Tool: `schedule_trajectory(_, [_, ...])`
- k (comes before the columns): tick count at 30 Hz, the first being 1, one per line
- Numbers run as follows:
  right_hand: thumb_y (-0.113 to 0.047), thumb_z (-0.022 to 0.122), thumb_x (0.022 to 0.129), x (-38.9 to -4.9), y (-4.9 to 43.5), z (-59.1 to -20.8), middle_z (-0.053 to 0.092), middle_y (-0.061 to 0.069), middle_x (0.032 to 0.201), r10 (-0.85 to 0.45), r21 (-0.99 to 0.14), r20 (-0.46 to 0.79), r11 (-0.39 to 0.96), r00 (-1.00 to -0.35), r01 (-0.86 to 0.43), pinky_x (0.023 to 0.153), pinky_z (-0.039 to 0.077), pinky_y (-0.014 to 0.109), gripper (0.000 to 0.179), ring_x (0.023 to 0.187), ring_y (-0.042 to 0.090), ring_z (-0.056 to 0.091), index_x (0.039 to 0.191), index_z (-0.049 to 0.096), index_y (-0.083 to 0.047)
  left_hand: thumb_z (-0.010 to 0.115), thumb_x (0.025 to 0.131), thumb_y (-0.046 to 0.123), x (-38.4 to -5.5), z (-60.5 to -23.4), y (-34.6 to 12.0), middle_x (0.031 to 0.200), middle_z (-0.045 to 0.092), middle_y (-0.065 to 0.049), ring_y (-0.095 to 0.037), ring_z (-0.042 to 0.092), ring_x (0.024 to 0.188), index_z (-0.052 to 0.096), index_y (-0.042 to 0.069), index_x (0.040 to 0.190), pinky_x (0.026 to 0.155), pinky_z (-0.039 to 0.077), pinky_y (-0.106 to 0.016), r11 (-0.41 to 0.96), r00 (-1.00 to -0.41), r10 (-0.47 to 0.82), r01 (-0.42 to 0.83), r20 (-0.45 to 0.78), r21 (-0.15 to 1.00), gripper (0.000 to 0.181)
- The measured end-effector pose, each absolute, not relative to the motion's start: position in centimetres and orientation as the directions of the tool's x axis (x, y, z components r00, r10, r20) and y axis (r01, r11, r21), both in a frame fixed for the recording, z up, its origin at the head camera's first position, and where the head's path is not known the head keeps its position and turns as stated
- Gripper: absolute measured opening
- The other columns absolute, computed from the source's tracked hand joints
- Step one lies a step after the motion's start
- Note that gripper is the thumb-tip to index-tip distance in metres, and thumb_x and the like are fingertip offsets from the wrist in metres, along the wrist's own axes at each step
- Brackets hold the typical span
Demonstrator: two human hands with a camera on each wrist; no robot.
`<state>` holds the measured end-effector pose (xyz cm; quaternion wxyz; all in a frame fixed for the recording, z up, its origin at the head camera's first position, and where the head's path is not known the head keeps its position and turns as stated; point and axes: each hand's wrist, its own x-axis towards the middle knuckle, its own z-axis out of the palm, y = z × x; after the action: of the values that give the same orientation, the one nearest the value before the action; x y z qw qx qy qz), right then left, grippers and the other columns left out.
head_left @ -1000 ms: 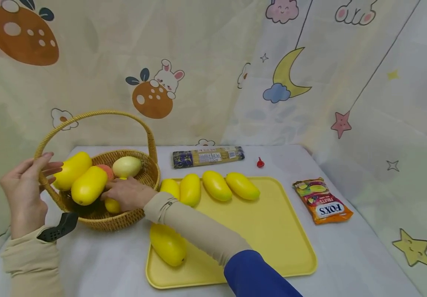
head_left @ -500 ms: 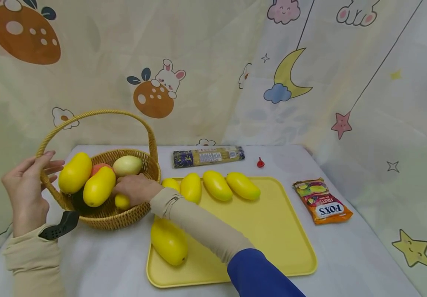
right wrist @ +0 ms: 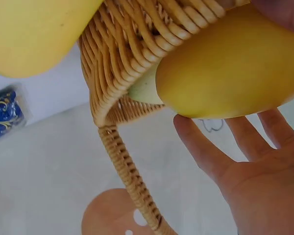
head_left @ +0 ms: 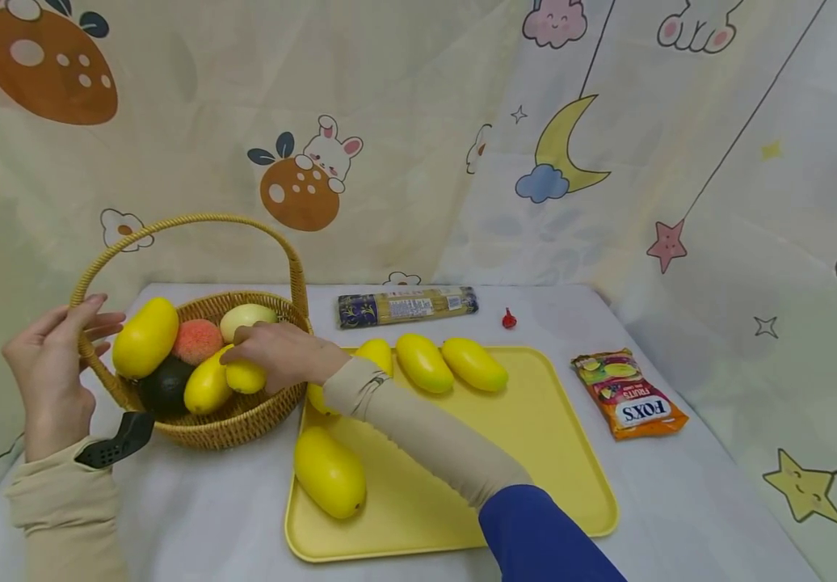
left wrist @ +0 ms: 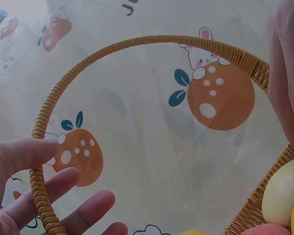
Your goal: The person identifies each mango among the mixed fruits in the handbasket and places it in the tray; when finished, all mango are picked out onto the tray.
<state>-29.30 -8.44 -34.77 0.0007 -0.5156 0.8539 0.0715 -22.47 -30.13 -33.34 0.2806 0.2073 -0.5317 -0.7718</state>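
A wicker basket with a tall handle stands at the left. My left hand holds the handle's left side between thumb and fingers, as the left wrist view shows. Inside the basket, my right hand grips a yellow mango, thumb on one side and fingers on the other. Another yellow fruit lies against the held one. Around them are a dark avocado, a peach, a pale green oval fruit and a large yellow mango.
Right of the basket lies a yellow tray bearing several mangoes, one mango near its left edge. Behind it is a long packet of noodles and a small red object. A Fox's candy bag lies at the right.
My right hand has risen and shifted right within the basket, with a yellow fruit now in its grip. The yellow fruits have shifted, baring the peach and avocado. My left hand stays put.
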Motion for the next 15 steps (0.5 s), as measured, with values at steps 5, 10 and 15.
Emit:
schedule_trajectory(5, [-0.031,0.075,0.082,-28.4,-7.3,-34.0,0.049,0.001,0.137,-0.905,0.13,-0.035,0.417,-0.424,-0.9,0.09,0.046,0.026,0.06,0.119,0.015,0.05,0.138,0.053,-0.026,0.082,0.076,0.028,-22.4,-33.3,-30.1,0.073,0.072,0.002,-0.011,0.067,0.068,0.076,0.009,0.101,0.066,0.041,-0.022,-0.28,-0.758,-0.653,0.217,-0.02,0.935,0.032])
schedule_trajectory(10, [-0.032,0.074,0.084,-27.1,-5.6,-33.4,0.046,0.002,0.142,-0.915,0.153,-0.026,0.394,-0.403,-0.906,0.094,0.044,0.031,0.06,0.127,0.017,0.046,0.139,0.051,-0.027,0.082,0.076,0.029,-22.4,-33.1,-30.1,0.073,0.072,0.004,-0.009,0.067,0.069,0.076,0.01,0.101,0.065,0.041,-0.022,-0.274,-0.757,-0.652,0.201,-0.028,0.941,0.032])
schedule_trajectory(15, [-0.027,0.076,0.082,-25.9,-3.6,-32.8,0.044,0.003,0.144,-0.921,0.199,-0.025,0.376,-0.388,-0.905,0.098,0.041,0.035,0.065,0.129,0.019,0.043,0.141,0.048,-0.028,0.082,0.076,0.03,-22.4,-33.0,-30.0,0.072,0.072,0.005,-0.009,0.066,0.07,0.076,0.011,0.101,0.066,0.041,-0.022,-0.272,-0.753,-0.657,0.186,-0.041,0.944,0.032])
